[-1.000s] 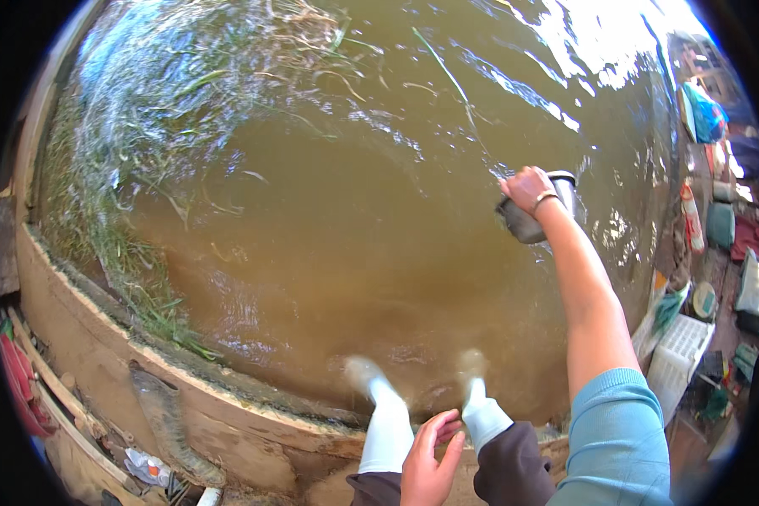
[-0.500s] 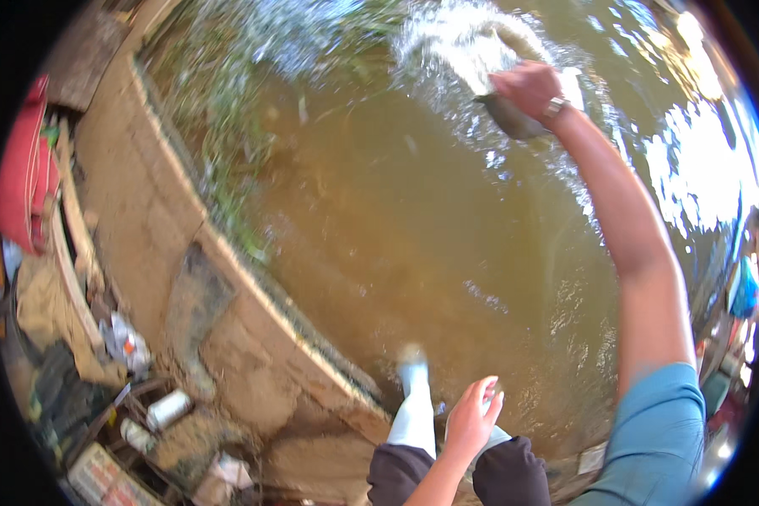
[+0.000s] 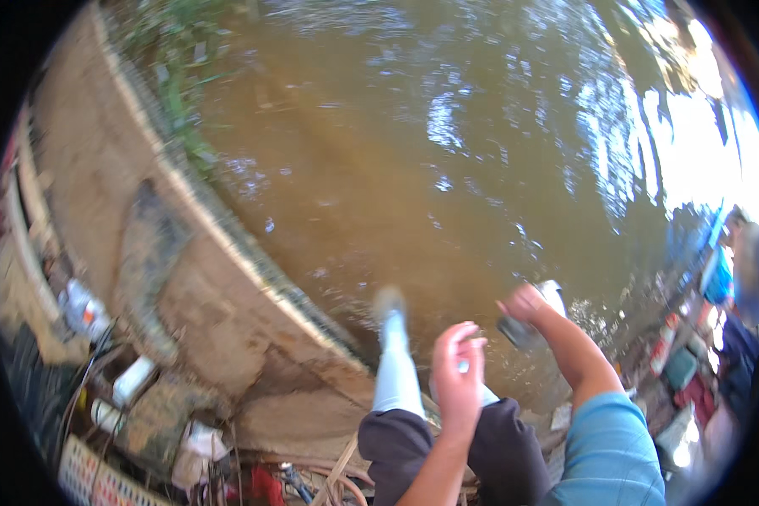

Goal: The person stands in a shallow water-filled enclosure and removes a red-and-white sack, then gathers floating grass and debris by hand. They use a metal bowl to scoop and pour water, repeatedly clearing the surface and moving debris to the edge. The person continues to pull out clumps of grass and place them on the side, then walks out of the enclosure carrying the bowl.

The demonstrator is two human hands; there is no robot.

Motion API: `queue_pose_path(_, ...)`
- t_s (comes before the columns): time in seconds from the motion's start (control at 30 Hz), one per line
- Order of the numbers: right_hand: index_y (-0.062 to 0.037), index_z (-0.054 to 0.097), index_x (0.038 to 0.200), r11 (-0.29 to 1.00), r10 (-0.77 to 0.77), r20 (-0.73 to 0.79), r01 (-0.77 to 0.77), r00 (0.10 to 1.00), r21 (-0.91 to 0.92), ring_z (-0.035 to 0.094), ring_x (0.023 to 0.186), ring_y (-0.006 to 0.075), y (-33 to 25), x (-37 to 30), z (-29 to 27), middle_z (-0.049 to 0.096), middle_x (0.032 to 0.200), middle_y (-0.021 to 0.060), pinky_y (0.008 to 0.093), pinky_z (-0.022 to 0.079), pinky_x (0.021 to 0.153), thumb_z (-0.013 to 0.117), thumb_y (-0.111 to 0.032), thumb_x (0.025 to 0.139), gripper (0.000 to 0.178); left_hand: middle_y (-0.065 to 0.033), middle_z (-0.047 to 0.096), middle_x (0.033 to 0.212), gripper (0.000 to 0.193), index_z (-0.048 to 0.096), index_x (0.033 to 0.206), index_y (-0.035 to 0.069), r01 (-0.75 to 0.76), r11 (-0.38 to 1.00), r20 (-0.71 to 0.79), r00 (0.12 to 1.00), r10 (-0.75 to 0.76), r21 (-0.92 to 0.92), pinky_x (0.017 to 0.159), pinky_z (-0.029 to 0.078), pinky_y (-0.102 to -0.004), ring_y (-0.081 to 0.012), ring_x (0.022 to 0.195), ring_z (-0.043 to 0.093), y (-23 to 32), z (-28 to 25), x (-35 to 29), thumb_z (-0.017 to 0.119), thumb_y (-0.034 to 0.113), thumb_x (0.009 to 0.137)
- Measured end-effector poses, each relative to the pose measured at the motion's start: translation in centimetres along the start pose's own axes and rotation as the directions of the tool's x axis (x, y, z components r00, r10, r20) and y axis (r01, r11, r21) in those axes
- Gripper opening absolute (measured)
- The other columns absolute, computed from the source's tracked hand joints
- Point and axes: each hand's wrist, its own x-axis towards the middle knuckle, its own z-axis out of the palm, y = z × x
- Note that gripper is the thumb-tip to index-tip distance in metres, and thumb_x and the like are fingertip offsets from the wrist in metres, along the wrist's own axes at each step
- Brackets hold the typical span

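Observation:
My right hand (image 3: 524,304), at the end of a bent arm, grips a bowl-like vessel (image 3: 523,332), dark grey with a pale part showing past the fingers. It is held tilted over the murky brown water (image 3: 346,194) near my legs; its inside is hidden. My left hand (image 3: 458,379) is raised in front of my knees, its fingers curled toward the thumb. A small pale spot shows between them, too small to name. One pale boot (image 3: 398,371) reaches into the water; the other leg is mostly hidden behind my left hand.
A concrete ledge (image 3: 202,215) curves along the left bank, with green grass (image 3: 177,110) at its water side. Clutter lies beyond it: a white cup (image 3: 132,379), a plastic basket (image 3: 101,476), a crumpled bag (image 3: 83,308). On the right bank lie cloths and a blue thing (image 3: 719,278).
My right hand has drawn the vessel back from the splashing far water toward my legs. The far splash has settled into ripples. My left hand has risen slightly, and the view has shifted.

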Motion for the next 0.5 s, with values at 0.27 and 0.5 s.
queue_pose_path(0.27,-0.0132,0.07,0.078,0.98,0.036,-0.353,-0.102,0.935,-0.17,0.067,0.076,0.0287,3.5,16.4,-26.2,0.07,0.082,0.0105,0.0394,0.052,0.069,0.04,-0.041,0.091,0.043,-0.009,0.059,0.109,0.02,0.055,0.112,-0.002,0.067,0.995,-0.024,0.997,-0.069,-0.068,0.087,0.047,-0.0287,-0.0164,0.094,0.061,1.3,-0.5,0.1,0.049,0.005,0.095)
queue_pose_path(0.5,-0.0133,0.062,0.069,0.879,-0.339,-0.927,-0.297,0.16,-0.373,0.061,0.051,0.0203,1.2,13.0,-41.3,0.056,0.05,0.0024,0.0373,0.046,0.042,0.059,-0.021,0.075,0.01,-0.009,0.059,0.11,0.018,0.057,0.11,0.002,0.007,0.998,-0.057,0.998,-0.004,0.057,0.083,0.048,-0.0272,-0.0167,0.092,0.064,-0.4,-0.3,-0.6,0.053,0.004,0.092)
